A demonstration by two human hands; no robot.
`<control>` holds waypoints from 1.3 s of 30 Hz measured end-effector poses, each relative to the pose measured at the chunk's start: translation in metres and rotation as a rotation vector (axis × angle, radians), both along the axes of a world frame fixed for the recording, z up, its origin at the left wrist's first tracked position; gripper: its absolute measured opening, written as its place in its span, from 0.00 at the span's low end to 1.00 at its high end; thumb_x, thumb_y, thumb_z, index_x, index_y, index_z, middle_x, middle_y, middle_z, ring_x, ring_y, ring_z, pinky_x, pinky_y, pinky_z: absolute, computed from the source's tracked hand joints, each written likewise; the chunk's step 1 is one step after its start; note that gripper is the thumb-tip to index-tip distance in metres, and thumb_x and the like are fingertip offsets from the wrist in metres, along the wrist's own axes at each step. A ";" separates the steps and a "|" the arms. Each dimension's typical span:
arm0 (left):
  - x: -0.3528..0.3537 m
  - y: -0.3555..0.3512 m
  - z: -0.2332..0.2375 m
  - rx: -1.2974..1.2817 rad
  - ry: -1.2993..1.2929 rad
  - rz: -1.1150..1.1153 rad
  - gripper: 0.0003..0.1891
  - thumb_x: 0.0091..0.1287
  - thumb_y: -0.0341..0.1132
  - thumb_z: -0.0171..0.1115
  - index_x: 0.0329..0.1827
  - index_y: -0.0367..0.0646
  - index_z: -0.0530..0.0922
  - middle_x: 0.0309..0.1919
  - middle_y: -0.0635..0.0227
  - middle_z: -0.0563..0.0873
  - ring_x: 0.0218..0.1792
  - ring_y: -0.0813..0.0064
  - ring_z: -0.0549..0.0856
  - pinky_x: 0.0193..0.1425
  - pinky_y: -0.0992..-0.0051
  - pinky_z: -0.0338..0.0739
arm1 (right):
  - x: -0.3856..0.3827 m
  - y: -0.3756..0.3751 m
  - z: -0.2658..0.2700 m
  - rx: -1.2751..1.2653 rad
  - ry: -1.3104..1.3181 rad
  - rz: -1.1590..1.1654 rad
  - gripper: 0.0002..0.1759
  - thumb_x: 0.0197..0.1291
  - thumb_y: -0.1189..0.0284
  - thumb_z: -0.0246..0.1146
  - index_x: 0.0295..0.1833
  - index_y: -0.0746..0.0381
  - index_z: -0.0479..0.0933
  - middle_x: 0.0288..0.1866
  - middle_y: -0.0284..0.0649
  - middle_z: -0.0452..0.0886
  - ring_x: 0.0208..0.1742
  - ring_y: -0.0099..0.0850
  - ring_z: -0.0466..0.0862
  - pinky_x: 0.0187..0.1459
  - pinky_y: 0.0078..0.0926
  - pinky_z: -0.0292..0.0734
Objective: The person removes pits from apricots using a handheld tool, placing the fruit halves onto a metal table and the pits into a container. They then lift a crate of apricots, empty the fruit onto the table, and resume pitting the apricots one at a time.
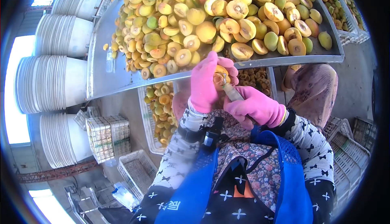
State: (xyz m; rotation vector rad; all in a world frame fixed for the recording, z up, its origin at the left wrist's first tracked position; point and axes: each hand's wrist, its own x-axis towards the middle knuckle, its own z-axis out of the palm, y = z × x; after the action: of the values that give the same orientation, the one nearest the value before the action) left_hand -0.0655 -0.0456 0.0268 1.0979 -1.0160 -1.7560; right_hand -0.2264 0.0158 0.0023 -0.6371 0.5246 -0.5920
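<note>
My left hand (206, 82), in a pink glove, is wrapped round a halved yellow fruit (219, 77) just off the table's near edge. In a pink glove too, my right hand (256, 106) grips the pale handle of a small pitting tool (232, 92). The tool's metal tip meets the cut face of the fruit. Beyond both hands, a metal table (118, 80) carries a large heap of halved yellow fruit (183, 29), some with cut faces up.
Under the table edge are a crate of fruit halves (156, 120) and a pile of pits (254, 80). A clear bottle (109, 60) stands at the table's left. Stacked white crates (107, 138) and round white tubs (61, 84) are at the left. Another person's leg (315, 88) is at the right.
</note>
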 end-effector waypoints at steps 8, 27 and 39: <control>0.011 0.002 -0.007 -0.062 -0.243 0.221 0.20 0.73 0.48 0.60 0.43 0.36 0.82 0.34 0.59 0.87 0.30 0.68 0.86 0.36 0.71 0.82 | 0.010 0.004 -0.023 -0.444 0.464 -0.093 0.11 0.59 0.68 0.64 0.41 0.63 0.75 0.23 0.41 0.80 0.22 0.36 0.81 0.24 0.32 0.74; 0.072 -0.123 -0.060 -0.870 -1.327 -0.015 0.29 0.59 0.44 0.71 0.62 0.41 0.79 0.51 0.51 0.83 0.54 0.56 0.82 0.57 0.64 0.76 | -0.023 0.008 -0.077 -1.102 1.088 -0.294 0.11 0.61 0.66 0.64 0.40 0.60 0.71 0.27 0.48 0.81 0.30 0.50 0.83 0.33 0.47 0.78; 0.063 -0.088 -0.012 -0.389 -0.202 0.279 0.23 0.64 0.31 0.70 0.60 0.38 0.72 0.49 0.64 0.82 0.45 0.71 0.84 0.50 0.75 0.80 | -0.015 -0.007 -0.023 -0.686 0.796 -0.441 0.20 0.59 0.64 0.68 0.50 0.63 0.74 0.33 0.52 0.82 0.37 0.53 0.84 0.39 0.45 0.78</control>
State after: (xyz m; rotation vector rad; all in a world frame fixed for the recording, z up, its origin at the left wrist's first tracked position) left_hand -0.0024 -0.1336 0.0146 1.1150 -1.2013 -1.1829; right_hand -0.2409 0.0086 -0.0208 -1.4493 1.2482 -0.9444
